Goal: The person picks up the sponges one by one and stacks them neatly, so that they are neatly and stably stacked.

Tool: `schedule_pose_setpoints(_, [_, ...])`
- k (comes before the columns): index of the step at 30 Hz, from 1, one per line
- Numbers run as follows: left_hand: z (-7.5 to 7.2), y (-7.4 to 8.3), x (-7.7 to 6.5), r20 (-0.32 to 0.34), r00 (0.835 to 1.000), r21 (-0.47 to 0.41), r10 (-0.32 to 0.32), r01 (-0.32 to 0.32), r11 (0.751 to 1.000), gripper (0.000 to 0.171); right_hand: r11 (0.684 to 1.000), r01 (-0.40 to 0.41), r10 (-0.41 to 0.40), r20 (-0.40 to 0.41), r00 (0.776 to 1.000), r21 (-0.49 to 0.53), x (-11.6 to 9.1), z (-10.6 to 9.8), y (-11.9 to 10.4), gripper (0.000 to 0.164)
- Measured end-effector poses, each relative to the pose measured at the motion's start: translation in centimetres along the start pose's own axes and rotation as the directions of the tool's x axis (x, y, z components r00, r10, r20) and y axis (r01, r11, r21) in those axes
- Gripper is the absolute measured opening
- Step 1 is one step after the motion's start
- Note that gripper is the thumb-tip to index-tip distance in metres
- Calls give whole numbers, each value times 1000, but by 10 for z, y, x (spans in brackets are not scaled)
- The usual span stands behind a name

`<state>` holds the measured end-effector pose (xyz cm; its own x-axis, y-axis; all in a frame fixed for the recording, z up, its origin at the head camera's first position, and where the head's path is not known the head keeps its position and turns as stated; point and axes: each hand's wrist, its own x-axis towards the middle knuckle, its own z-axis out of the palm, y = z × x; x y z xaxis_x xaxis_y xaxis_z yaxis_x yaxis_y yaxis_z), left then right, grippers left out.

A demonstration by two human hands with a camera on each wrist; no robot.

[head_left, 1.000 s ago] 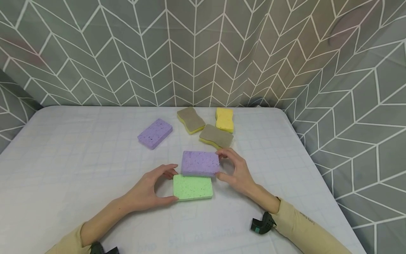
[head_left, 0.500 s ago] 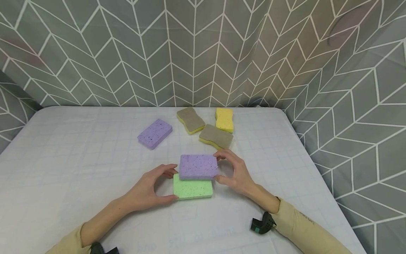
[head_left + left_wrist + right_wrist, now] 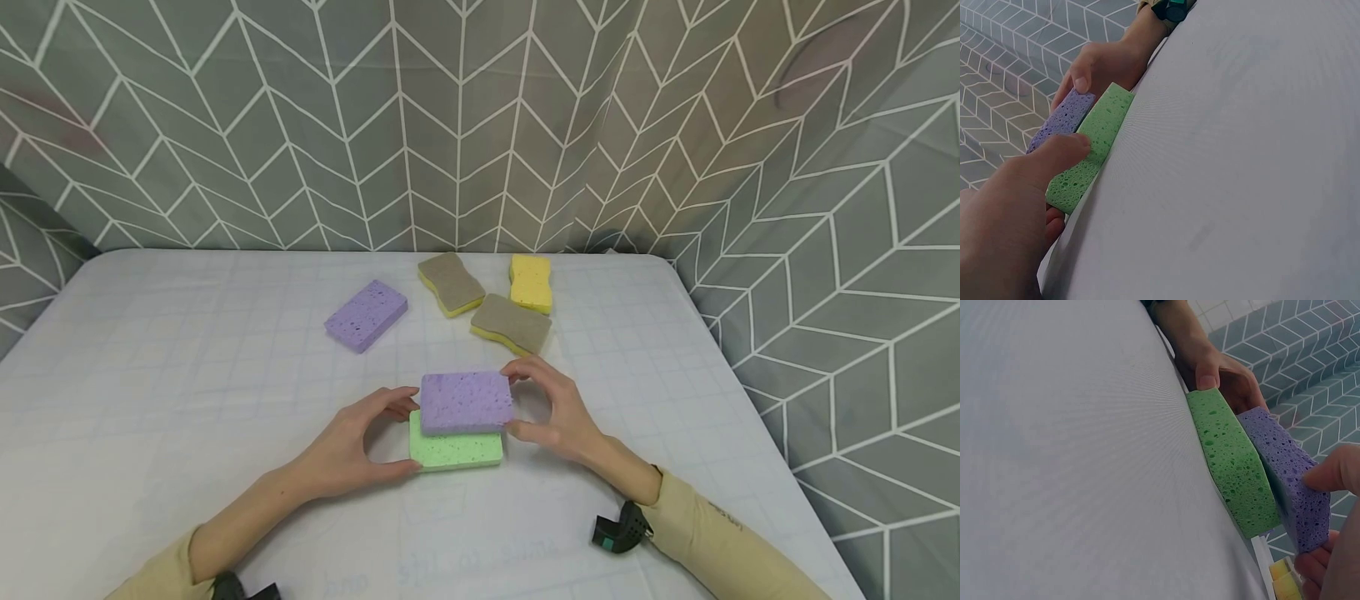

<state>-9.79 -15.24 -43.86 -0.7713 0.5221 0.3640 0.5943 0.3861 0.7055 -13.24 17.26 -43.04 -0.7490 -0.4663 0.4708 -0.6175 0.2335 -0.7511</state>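
A green sponge [image 3: 456,452] lies flat on the table, and my left hand [image 3: 352,450] grips its left end between thumb and fingers. Above it my right hand [image 3: 555,412] pinches a purple sponge [image 3: 465,403] by the right end. In the head view the purple sponge covers the green one's back part. The right wrist view shows the purple sponge [image 3: 1291,475] slightly tilted over the green sponge [image 3: 1232,462], with a narrow dark gap at the near end. Seen from the left wrist, the thumb presses the green sponge's [image 3: 1094,147] side.
Another purple sponge [image 3: 367,317] lies behind to the left. Toward the back right are two grey-topped yellow sponges [image 3: 452,283] and one with its yellow side up [image 3: 531,283]. A white cloth covers the table [image 3: 187,375]; a patterned grey curtain [image 3: 427,125] hangs behind.
My right hand has brought the purple sponge toward me and slightly left, so it overlaps more of the green sponge. The left hand and green sponge have stayed almost still.
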Motion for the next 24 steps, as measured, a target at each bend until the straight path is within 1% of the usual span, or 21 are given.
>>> schedule_pose_setpoints(5, [0, 1, 0, 2, 1000, 3, -5, 5, 1000, 87, 1000, 8, -8, 12, 1000, 15, 0, 0, 1, 53])
schedule_pose_setpoints(10, [0, 1, 0, 4, 1000, 1, -14, 14, 1000, 87, 1000, 12, -12, 16, 1000, 8, 0, 0, 1, 53])
schedule_pose_setpoints(19, [0, 2, 0, 5, 999, -26, -32, 32, 999, 87, 1000, 18, -18, 38, 999, 6, -1, -1, -1, 53])
schedule_pose_setpoints(24, [0, 1, 0, 0, 1000, -40, -21, 21, 999, 88, 1000, 20, -21, 57, 998, 18, -1, -1, -2, 53])
